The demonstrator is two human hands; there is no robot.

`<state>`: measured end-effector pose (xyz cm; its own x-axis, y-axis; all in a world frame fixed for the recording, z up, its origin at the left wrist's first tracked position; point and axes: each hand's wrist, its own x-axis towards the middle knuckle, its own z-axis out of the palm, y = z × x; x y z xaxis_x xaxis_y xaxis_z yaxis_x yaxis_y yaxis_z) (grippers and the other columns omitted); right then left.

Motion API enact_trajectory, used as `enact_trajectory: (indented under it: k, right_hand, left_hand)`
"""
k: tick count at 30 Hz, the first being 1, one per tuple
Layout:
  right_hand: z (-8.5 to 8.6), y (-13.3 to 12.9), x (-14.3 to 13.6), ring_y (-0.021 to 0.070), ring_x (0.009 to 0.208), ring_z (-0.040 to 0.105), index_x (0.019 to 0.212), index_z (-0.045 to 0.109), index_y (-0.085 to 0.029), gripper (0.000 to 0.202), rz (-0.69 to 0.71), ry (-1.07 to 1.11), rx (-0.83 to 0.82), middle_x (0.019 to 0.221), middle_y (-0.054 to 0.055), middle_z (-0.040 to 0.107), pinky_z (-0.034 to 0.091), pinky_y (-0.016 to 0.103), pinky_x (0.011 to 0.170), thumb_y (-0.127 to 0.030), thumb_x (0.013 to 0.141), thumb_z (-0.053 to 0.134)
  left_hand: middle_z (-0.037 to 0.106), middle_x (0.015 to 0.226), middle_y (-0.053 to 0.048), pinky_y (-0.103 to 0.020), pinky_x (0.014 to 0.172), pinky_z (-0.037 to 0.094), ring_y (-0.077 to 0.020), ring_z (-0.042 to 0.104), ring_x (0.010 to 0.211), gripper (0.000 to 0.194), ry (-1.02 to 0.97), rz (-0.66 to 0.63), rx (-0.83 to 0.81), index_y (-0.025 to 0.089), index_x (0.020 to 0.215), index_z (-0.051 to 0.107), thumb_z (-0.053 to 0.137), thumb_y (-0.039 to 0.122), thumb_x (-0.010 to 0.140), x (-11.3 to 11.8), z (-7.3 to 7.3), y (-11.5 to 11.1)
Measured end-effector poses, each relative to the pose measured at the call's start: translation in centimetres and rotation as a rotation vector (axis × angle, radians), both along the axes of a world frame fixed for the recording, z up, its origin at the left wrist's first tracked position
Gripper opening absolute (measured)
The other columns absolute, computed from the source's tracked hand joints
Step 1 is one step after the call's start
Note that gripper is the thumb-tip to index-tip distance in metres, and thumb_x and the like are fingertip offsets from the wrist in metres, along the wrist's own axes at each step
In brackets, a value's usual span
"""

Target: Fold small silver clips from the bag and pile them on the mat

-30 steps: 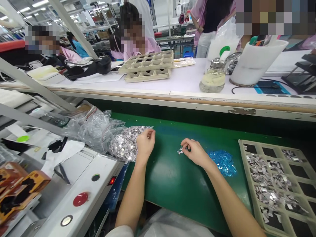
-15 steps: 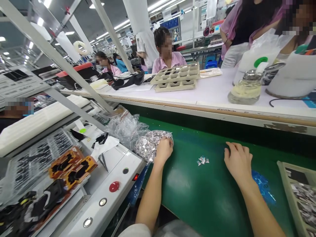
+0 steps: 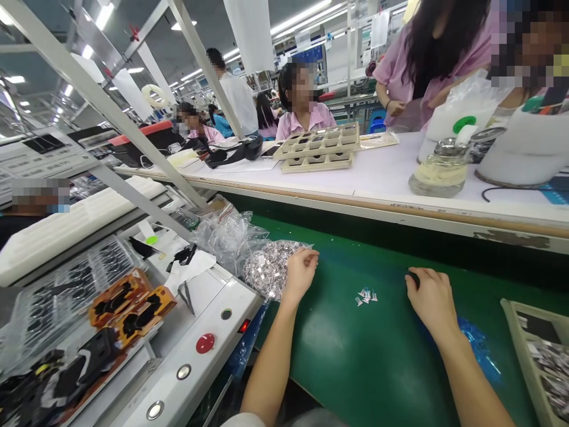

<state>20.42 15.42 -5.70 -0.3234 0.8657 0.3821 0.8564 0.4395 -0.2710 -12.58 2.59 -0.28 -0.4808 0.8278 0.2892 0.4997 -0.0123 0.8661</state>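
Blue pieces (image 3: 482, 353) lie between the right hand (image 3: 430, 299) and a divided tray (image 3: 518, 347).

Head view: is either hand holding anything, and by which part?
No hold shows in the right hand; whether the left hand, beside the bagged pieces, pinches anything cannot be told.

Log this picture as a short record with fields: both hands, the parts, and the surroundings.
left hand: left hand at the right side of the clear bag of silver parts; grip unclear
right hand: right hand over the green table, fingers curled; grip unclear
between hands: small group of silver parts
beside right forearm: blue pieces, partly hidden
far right: tray holding silver parts, cut off by picture edge
shelf: stacked trays, glass jar
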Motion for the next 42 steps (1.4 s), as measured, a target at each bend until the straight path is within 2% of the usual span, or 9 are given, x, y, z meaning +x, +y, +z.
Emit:
enact_trajectory:
  k: [9,13,16,19,23,25,29,35,42]
  right_hand:
    - [1.7,-0.9,-0.4,0.0343,0.099,0.057,0.105,0.073,-0.017,0.036,0.004,-0.003,0.027,0.110,0.014,0.072,0.049,0.045,0.085,-0.033,0.102,0.041]
    - [2.6,-1.5,-0.8,0.0324,0.094,0.060,0.100,0.071,-0.018,0.033,0.002,0.017,0.017,0.108,0.014,0.071,0.048,0.043,0.079,-0.031,0.102,0.041]
    - [3.3,-1.9,-1.3,0.0333,0.098,0.061,0.097,0.071,-0.018,0.028,-0.015,0.110,0.031,0.106,0.015,0.072,0.049,0.046,0.086,-0.029,0.101,0.045]
    - [4.2,-2.5,-2.1,0.0334,0.105,0.062,0.094,0.071,-0.020,0.025,0.029,0.345,0.018,0.107,0.013,0.073,0.049,0.049,0.097,-0.031,0.101,0.049]
    - [5.4,-4.0,-3.8,0.0259,0.096,0.070,0.101,0.072,-0.022,0.021,0.254,0.780,-0.339,0.107,0.009,0.075,0.057,0.041,0.091,-0.040,0.100,0.060]
    - [5.9,-4.9,-4.8,0.0256,0.100,0.071,0.100,0.072,-0.022,0.022,0.343,0.863,-0.454,0.108,0.008,0.076,0.057,0.040,0.094,-0.043,0.100,0.063]
    - [5.9,-6.1,-6.0,0.0254,0.104,0.072,0.101,0.072,-0.023,0.023,0.419,0.899,-0.546,0.110,0.008,0.076,0.058,0.040,0.096,-0.044,0.100,0.065]
    - [5.5,-6.3,-6.2,0.0234,0.101,0.073,0.101,0.071,-0.022,0.020,0.434,0.916,-0.573,0.106,0.007,0.077,0.058,0.037,0.094,-0.042,0.100,0.066]
    - [5.8,-6.6,-6.3,0.0225,0.099,0.074,0.099,0.070,-0.022,0.020,0.413,0.893,-0.575,0.105,0.006,0.077,0.059,0.036,0.093,-0.041,0.100,0.065]
  left_hand:
    - [0.078,0.093,-0.011,-0.043,0.083,0.068,-0.0264,0.080,0.086,0.026,-0.372,-0.225,0.011,0.017,0.097,0.076,0.076,0.042,0.089,4.5,-0.4,0.7]
    - [0.079,0.085,-0.012,-0.044,0.081,0.067,-0.0288,0.080,0.084,0.031,-0.512,-0.259,-0.028,0.015,0.095,0.077,0.083,0.043,0.083,5.8,-0.9,1.0]
    - [0.080,0.084,-0.012,-0.045,0.081,0.068,-0.0289,0.080,0.081,0.036,-0.606,-0.260,-0.025,0.014,0.090,0.077,0.089,0.044,0.076,6.5,-1.0,1.1]
    - [0.081,0.086,-0.012,-0.046,0.087,0.067,-0.0299,0.081,0.086,0.038,-0.684,-0.271,-0.014,0.014,0.089,0.076,0.093,0.043,0.072,7.2,-0.8,0.9]
    - [0.081,0.092,-0.012,-0.048,0.093,0.066,-0.0314,0.081,0.092,0.038,-0.739,-0.285,-0.017,0.014,0.089,0.075,0.095,0.041,0.071,7.9,-0.4,0.6]
    - [0.081,0.093,-0.012,-0.048,0.093,0.066,-0.0318,0.080,0.093,0.038,-0.752,-0.304,-0.029,0.013,0.089,0.075,0.095,0.040,0.071,8.2,-0.4,0.5]
    - [0.080,0.089,-0.010,-0.046,0.092,0.066,-0.0304,0.080,0.091,0.036,-0.782,-0.346,-0.060,0.014,0.088,0.075,0.096,0.038,0.070,8.7,-0.8,0.6]
    - [0.078,0.094,-0.008,-0.042,0.089,0.065,-0.0250,0.078,0.087,0.029,-0.669,-0.358,-0.035,0.017,0.085,0.076,0.093,0.037,0.072,9.2,-1.4,0.6]
    - [0.076,0.101,-0.006,-0.039,0.091,0.060,-0.0234,0.073,0.096,0.006,-0.099,-0.276,0.140,0.026,0.086,0.081,0.078,0.030,0.089,9.5,-1.9,0.2]
